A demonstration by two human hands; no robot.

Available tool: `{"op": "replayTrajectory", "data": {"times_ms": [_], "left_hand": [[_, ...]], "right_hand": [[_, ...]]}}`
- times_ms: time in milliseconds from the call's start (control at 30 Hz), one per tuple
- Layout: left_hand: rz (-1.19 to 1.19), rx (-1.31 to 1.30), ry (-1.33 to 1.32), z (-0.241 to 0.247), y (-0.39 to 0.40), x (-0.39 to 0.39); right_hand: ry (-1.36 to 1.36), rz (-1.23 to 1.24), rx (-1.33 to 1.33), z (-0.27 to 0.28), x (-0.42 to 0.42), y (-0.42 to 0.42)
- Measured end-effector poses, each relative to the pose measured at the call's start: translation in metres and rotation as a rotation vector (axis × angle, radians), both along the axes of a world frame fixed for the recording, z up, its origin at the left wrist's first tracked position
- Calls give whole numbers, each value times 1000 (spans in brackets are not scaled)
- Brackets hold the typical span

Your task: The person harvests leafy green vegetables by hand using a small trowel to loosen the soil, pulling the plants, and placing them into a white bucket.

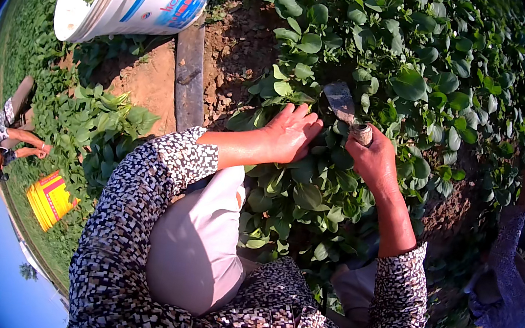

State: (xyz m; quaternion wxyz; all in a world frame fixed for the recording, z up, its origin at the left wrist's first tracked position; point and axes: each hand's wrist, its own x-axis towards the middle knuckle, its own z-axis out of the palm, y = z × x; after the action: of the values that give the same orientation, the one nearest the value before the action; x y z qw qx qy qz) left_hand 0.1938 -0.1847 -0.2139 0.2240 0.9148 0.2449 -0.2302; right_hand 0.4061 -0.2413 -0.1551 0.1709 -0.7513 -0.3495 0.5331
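My right hand (374,156) grips the rounded handle of a small hand spade (341,100), whose flat, soil-marked metal blade points up and left among the leaves. Just left of the blade, my left hand (291,135) reaches into the leafy green plants (308,197), back of the hand up. Leaves partly hide its fingertips, so whether it pinches a stem cannot be made out. The two hands are a short way apart. Broad-leaved plants grow densely around both.
A white plastic bucket (132,2) with some greenery inside stands at upper left, beside a dark flat strip (189,77) on bare soil (238,46). Farther left, a person (10,135) bends near a yellow bucket (53,200). Another person (509,276) is at the right.
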Motion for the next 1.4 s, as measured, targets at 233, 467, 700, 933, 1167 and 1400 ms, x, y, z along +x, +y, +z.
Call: {"op": "replayTrajectory", "data": {"times_ms": [233,467,700,933,1167,1400], "left_hand": [[115,-20,-264,-3,1,2],[164,-69,-374,-3,10,-2],[144,-21,-425,-4,14,-5],[217,120,-595,1,63,23],[73,-56,-388,-9,28,-1],[564,-172,-600,-9,14,5]], "right_hand": [[-311,204,54,-1,-15,3],[-313,332,60,5,3,16],[-370,418,90,-9,25,26],[-312,396,72,-17,31,19],[-338,504,-46,-7,15,48],[-98,265,4,-51,19,11]]}}
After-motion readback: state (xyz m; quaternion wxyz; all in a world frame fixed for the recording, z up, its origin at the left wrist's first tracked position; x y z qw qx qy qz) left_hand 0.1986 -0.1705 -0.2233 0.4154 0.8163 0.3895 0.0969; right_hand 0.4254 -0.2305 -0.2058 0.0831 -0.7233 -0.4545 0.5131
